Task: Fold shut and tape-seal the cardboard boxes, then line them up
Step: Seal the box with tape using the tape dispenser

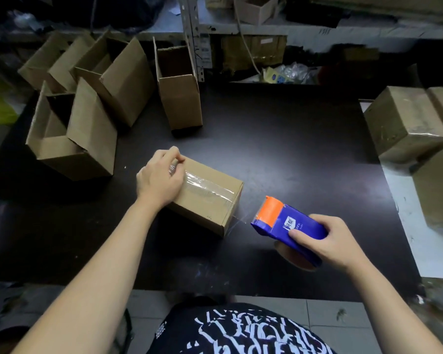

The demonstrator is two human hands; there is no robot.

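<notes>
A closed cardboard box (210, 198) lies in the middle of the dark table (279, 149), with a strip of clear tape along its top seam. My left hand (159, 175) rests on the box's far left end, fingers curled over the tape end at the edge. My right hand (327, 241) grips a blue tape dispenser (287, 223) with an orange front, held just right of the box. A thin strand of clear tape runs from the dispenser to the box's near right corner.
Several open, unsealed boxes (69, 134) stand at the table's left and back, one upright box (177, 90) behind the middle. Taped boxes (407, 123) are stacked at the right edge. Shelving with clutter stands behind the table.
</notes>
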